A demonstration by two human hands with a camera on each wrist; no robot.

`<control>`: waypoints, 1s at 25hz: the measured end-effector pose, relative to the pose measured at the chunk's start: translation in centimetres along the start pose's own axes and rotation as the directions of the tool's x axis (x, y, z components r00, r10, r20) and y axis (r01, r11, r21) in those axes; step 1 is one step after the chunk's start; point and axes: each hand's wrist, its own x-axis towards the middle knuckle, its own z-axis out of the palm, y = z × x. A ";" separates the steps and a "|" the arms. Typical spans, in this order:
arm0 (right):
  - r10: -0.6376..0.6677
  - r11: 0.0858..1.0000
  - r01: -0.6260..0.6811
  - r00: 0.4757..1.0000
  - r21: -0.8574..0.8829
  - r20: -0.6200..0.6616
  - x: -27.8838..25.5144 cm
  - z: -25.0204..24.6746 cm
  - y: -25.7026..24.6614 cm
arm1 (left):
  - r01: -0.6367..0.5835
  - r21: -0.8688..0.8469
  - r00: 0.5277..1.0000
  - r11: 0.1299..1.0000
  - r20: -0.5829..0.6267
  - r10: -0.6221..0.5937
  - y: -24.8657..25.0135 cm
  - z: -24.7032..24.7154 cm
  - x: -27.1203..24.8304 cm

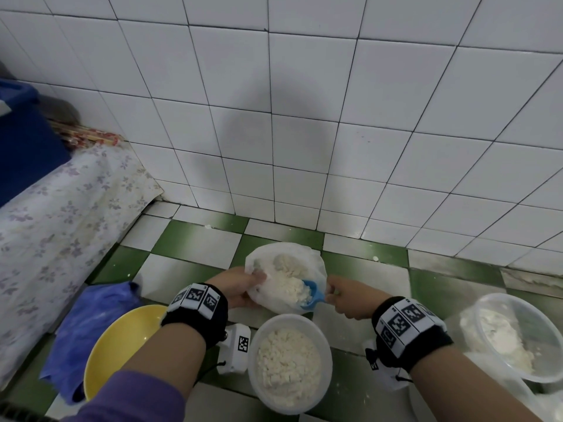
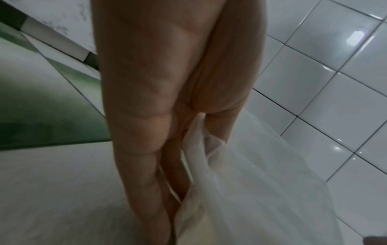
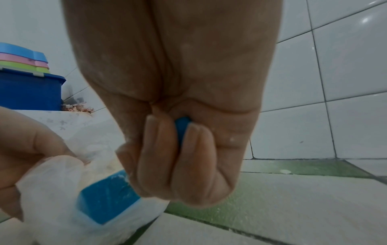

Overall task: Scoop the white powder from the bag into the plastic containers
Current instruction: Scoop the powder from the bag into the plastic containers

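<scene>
Showing a scoop being drawn through powder on a tiled floor. The left hand [image 1: 236, 284] is pinching the near-left rim of the white plastic bag [image 1: 316, 266], its grip closed on the film and holding the mouth open; in the left wrist view the fingers [image 2: 146, 132] are lying along a gathered fold of the film. The right hand [image 1: 350, 296] is clenching the handle of the blue scoop [image 1: 312, 295], whose bowl is sitting inside the bag's mouth at its near-right edge, loaded with white powder [image 1: 286, 281]. In the right wrist view the curled fingers [image 3: 167, 157] are enclosing the handle, with only its blue end showing.

The bag is resting on the green-and-white checkered floor [image 1: 189, 239], near the white tiled wall [image 1: 304, 117]. Just in front of it a round plastic container [image 1: 289, 363] is holding lumpy powder, and a second clear container [image 1: 515, 336], well to the right, is holding some too. A yellow bowl [image 1: 118, 345] and a blue plastic sheet [image 1: 88, 324] are lying to the left.
</scene>
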 end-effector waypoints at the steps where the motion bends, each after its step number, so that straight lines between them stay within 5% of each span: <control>1: -0.011 1.000 0.011 1.000 -0.008 -0.001 0.3 0.0 0.0 | -0.001 -0.014 0.999 1.000 0.034 0.001 -0.1 0.1 0.0; 5: -0.028 0.999 0.029 0.999 0.040 -0.035 1.3 0.4 0.6 | 0.024 -0.066 0.990 0.998 0.139 -0.015 -0.5 -0.3 0.2; 14: -0.060 0.967 0.082 0.993 0.243 -0.098 -0.5 -1.4 1.8 | -0.004 0.061 0.994 0.998 -0.105 0.010 0.1 -0.3 -0.8; 25: -0.265 0.913 0.260 0.964 0.315 -0.027 -7.2 -5.2 1.4 | -0.074 -0.009 0.992 0.997 -0.107 0.072 -0.9 0.1 -2.1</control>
